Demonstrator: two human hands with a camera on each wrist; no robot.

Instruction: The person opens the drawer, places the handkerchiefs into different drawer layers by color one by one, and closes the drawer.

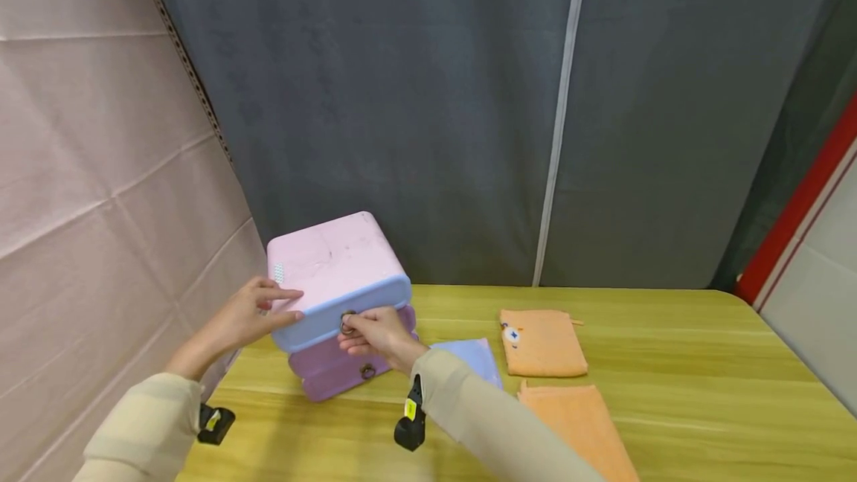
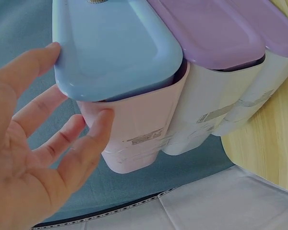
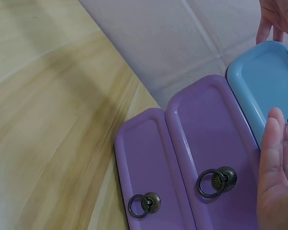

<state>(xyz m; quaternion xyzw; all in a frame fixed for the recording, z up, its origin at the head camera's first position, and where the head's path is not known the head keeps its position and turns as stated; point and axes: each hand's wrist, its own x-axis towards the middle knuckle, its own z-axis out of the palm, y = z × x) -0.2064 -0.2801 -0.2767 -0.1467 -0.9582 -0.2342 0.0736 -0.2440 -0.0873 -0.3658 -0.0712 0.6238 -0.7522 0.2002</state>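
Note:
A small chest of stacked drawers has a pink top (image 1: 335, 248), a light blue top drawer (image 2: 120, 43) and two purple drawers (image 3: 213, 124) below. My right hand (image 1: 384, 337) pinches the dark metal ring pull (image 1: 347, 322) on the blue drawer front. At the chest's left front corner is my left hand (image 1: 251, 311), fingers spread, fingertips at the blue front's edge and the pink casing. A narrow gap shows between the blue front and its casing in the left wrist view. Ring pulls (image 3: 211, 183) hang on both purple drawers.
Right of the chest, a blue folded cloth (image 1: 469, 357) lies partly behind my right forearm. Farther right are an orange folded cloth (image 1: 545, 348) with an animal face and another orange cloth (image 1: 579, 422). A pink draped wall (image 1: 114, 169) stands left, a grey curtain (image 1: 415, 110) behind.

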